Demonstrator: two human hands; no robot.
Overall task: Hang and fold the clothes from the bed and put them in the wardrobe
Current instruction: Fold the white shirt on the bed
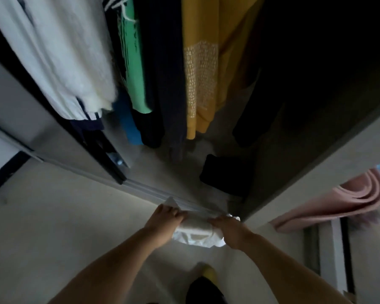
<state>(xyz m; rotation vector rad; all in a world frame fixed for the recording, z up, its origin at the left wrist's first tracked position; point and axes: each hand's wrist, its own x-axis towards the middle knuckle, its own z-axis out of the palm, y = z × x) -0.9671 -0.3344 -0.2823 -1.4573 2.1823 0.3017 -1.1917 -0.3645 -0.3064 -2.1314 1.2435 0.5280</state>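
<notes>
1. Step in hand, as I read it: putting a folded white garment (194, 230) away. It's at the open wardrobe (316, 172), held low just in front of the sliding-door track (145, 188), not inside yet.
2. Left hand (165, 220): fingers curled over the left end of the bundle, gripping it.
3. Right hand (228, 229): gripping the right end, fingers wrapped over the cloth.
4. Next move likely calls for lifting it over the track and setting it flat on the wardrobe floor without the fold coming apart. Free floor shows left of the folded black item (224, 172).
5. Wardrobe contents, left to right, all hanging: white top (53, 51), green shirt (132, 62), dark navy garment (162, 73), yellow top (202, 62) with printed lettering. Far right too dark to tell.
6. Outside, right: rolled pink mat (349, 200).
</notes>
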